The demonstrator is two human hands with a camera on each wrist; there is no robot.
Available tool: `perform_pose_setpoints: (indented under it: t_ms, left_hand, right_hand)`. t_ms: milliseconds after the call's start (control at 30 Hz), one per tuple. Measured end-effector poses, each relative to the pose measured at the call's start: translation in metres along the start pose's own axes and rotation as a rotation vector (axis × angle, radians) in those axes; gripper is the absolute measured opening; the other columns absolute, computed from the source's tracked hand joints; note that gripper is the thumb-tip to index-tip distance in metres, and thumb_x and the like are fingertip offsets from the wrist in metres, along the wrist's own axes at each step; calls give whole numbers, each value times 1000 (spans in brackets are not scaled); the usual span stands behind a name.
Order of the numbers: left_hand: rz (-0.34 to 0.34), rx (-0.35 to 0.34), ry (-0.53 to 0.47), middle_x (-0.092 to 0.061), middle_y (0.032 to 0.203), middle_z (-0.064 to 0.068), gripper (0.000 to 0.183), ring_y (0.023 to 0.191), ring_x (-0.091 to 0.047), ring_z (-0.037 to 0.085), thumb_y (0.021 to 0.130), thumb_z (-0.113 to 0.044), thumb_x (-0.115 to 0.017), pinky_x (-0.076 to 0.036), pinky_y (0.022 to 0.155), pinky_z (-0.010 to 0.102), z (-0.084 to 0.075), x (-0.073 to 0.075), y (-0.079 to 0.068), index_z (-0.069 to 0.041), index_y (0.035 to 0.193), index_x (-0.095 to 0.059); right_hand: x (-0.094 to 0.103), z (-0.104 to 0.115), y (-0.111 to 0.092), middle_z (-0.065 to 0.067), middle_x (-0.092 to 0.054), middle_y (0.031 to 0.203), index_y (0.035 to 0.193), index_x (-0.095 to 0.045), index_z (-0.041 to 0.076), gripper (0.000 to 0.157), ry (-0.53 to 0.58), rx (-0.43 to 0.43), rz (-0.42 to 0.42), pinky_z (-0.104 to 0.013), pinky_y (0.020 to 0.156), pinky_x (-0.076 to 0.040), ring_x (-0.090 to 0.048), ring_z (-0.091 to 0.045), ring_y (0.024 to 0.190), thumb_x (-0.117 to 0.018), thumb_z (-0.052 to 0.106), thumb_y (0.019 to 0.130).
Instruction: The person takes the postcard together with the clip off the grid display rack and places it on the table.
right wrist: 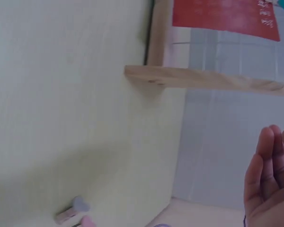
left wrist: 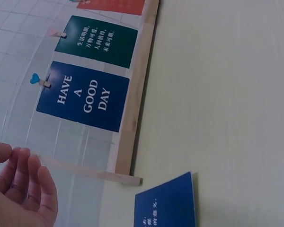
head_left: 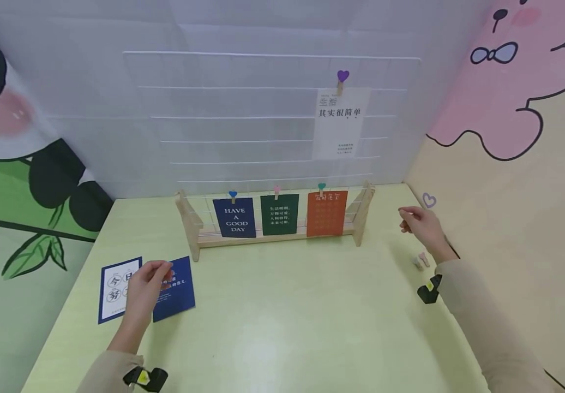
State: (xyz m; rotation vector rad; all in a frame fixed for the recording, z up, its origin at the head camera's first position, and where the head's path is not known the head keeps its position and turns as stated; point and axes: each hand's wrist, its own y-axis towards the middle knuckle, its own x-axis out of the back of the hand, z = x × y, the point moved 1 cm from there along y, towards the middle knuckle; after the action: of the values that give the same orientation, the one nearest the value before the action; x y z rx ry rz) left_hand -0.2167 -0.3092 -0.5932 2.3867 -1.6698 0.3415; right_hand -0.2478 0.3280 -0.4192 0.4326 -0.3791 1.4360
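Note:
Over the left part of the table, my left hand (head_left: 144,289) hovers above two cards with its fingers loosely bent and nothing visible in them. One is a white card with a blue border (head_left: 107,292); the other is a dark blue card (head_left: 179,295), partly covered by the hand. On the right, my right hand (head_left: 425,229) is raised, also loosely bent and holding nothing visible. Below it lie two small heart clips, one grey (right wrist: 80,204) and one pink (right wrist: 88,221). A wire grid rack with wooden feet (head_left: 191,232) stands at the back.
Clipped low on the grid hang a blue card (head_left: 234,218), a green card (head_left: 280,214) and an orange card (head_left: 327,214). Higher up, a white card (head_left: 336,128) hangs from a purple heart clip (head_left: 343,77). Painted walls border the pale table (head_left: 287,311).

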Motion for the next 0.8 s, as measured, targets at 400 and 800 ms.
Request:
perform_pose_setpoints:
  t_ms: [400, 800]
  left_hand:
    - [191, -163, -165, -58, 95, 11, 33, 83, -55, 19, 86, -34, -55, -50, 62, 24, -76, -30, 10, -12, 110, -59]
    - [259, -256, -93, -58, 85, 6, 33, 76, -55, 13, 90, -24, -51, -48, 65, 20, -255, -51, -55, 5, 105, -55]
  right_hand:
    - [-2, 89, 26, -11, -55, 71, 110, -56, -2, 32, 6, 193, 10, -20, 58, -49, -54, -13, 59, -50, 22, 91]
    - [-10, 145, 31, -13, -55, 76, 114, -56, 1, 34, -39, 243, 78, -20, 62, -48, -53, -18, 66, -51, 25, 90]
